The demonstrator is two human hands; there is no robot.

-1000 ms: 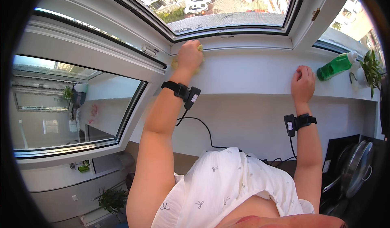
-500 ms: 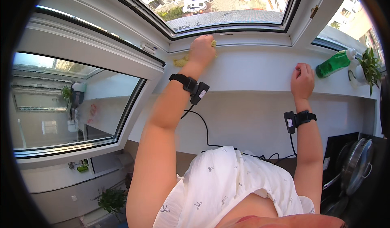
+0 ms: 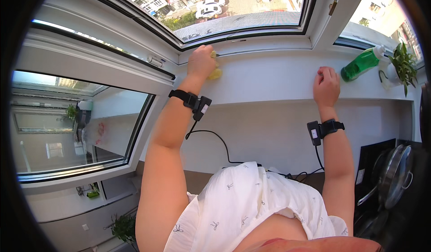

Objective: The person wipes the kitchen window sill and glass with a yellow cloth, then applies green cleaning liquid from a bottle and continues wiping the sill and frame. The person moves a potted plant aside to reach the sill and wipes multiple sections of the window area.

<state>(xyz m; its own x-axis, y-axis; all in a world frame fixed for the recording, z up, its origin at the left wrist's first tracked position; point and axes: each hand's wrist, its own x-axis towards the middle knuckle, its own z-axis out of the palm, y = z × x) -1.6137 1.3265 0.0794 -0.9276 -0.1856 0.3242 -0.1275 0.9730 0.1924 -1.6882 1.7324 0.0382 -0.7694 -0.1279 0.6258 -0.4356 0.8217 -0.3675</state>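
Note:
My left hand (image 3: 201, 65) is closed around a crumpled yellow cloth (image 3: 215, 72). It presses at the far left of the white windowsill (image 3: 265, 79), close under the window frame (image 3: 251, 44). Part of the cloth sticks out to the right of the fingers; the rest is hidden in the grip. My right hand (image 3: 326, 87) rests on the sill further right with its fingers curled in, and nothing shows in it. Just beyond that hand, a green bottle (image 3: 361, 64) with a white top lies tilted, apart from the fingers.
A potted plant (image 3: 403, 68) stands at the sill's right end. At left an opened window sash (image 3: 155, 97) reaches inward. Black cables (image 3: 226, 146) run from my wrist straps. Pans with a glass lid (image 3: 398, 178) stand at the lower right.
My left hand has slid left along the sill toward the corner with the cloth, which now bunches to the right of the fingers. My right hand stays by the bottle.

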